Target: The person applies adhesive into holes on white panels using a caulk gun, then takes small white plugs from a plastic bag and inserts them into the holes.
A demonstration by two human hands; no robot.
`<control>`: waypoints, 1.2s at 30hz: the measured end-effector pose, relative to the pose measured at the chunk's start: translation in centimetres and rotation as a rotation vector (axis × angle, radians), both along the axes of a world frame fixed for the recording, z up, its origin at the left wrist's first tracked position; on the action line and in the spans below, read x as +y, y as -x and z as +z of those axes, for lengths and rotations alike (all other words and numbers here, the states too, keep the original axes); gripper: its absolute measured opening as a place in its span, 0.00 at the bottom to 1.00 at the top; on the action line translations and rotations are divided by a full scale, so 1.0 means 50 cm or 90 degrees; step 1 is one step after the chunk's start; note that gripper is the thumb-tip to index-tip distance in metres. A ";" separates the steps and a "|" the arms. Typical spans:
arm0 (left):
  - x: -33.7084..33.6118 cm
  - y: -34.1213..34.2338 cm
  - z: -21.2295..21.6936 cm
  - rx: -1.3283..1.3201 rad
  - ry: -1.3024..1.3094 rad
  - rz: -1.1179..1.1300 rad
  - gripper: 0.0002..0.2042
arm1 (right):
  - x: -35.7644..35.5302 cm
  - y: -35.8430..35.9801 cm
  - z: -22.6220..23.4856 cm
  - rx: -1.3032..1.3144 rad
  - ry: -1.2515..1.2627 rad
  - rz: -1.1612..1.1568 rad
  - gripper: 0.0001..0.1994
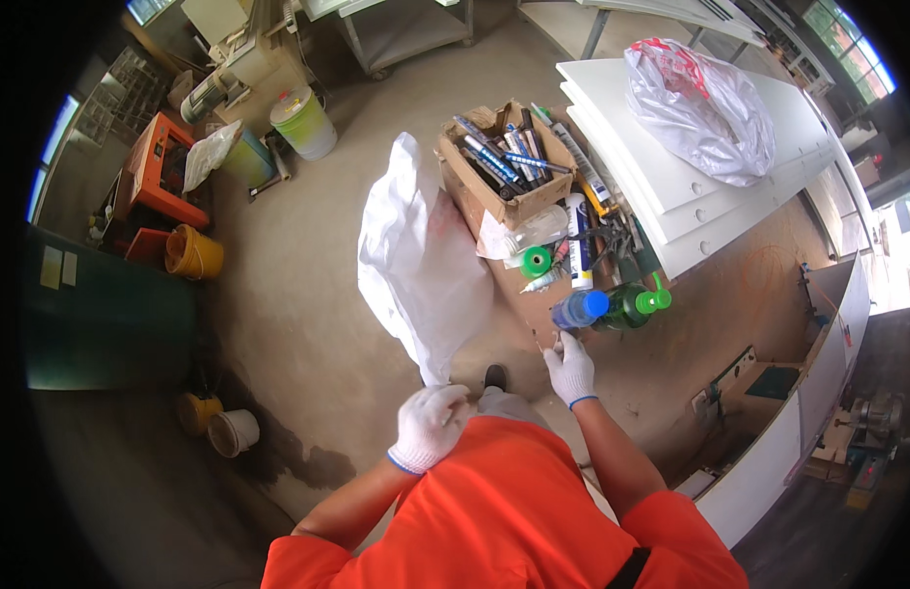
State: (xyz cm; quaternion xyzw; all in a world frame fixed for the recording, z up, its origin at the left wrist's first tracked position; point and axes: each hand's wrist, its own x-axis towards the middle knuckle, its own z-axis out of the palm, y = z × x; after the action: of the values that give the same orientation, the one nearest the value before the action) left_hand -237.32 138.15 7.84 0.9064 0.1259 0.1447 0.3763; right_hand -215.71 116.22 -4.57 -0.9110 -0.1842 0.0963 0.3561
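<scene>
A large white plastic bag hangs in front of me, along the left side of the board that carries the tools. Its narrow lower end runs down to my left hand, which wears a white knit glove and is closed on it near my waist. My right hand, gloved the same way, is at the near end of the board with thumb and forefinger pinched together. Whatever small thing may be between those fingertips is too small to name. Just beyond are a blue-capped bottle and a green pump bottle.
A cardboard box of markers stands on the board, beside sealant tubes and a green tape roll. White panels at right carry another plastic bag. Buckets and an orange metal frame stand left.
</scene>
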 end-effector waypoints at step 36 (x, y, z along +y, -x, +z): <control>0.375 -0.253 -0.035 0.242 0.134 -0.222 0.11 | 0.266 0.140 0.115 0.056 -0.227 -0.122 0.09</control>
State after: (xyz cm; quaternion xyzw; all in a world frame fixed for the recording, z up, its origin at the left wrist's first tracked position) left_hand -224.66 156.88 6.09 0.8811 0.0505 -0.1086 0.4575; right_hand -222.74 129.51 1.18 -0.8418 -0.0952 0.0672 0.5270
